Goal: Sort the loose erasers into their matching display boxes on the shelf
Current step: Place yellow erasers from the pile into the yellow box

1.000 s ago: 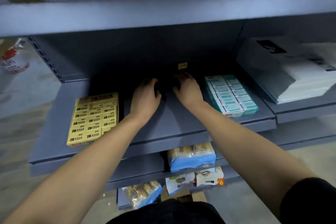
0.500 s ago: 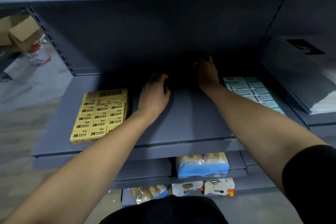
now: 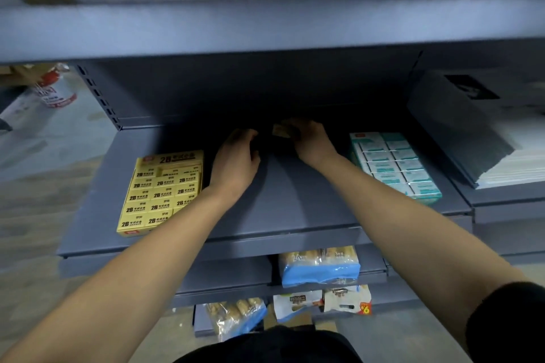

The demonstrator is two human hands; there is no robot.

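Note:
A yellow display box [image 3: 160,191] of 2B erasers lies on the left of the grey shelf [image 3: 295,209]. A teal and white display box [image 3: 393,166] of erasers lies on the right. Both my hands reach into the dark back of the shelf between the boxes. My right hand [image 3: 311,140] pinches a small yellow eraser [image 3: 280,130] at its fingertips. My left hand [image 3: 236,156] has its fingers curled down onto the shelf in shadow; whether it holds anything is hidden.
The upper shelf's edge [image 3: 265,26] overhangs the work area. A stack of white paper goods [image 3: 501,156] sits on the shelf to the right. Lower shelves hold snack packets [image 3: 320,265]. A red and white container [image 3: 54,91] stands on the floor at the left.
My right hand has drawn back from the rear of the shelf with a small yellow eraser now showing in its fingers. The camera has tilted up again. My left hand has barely moved.

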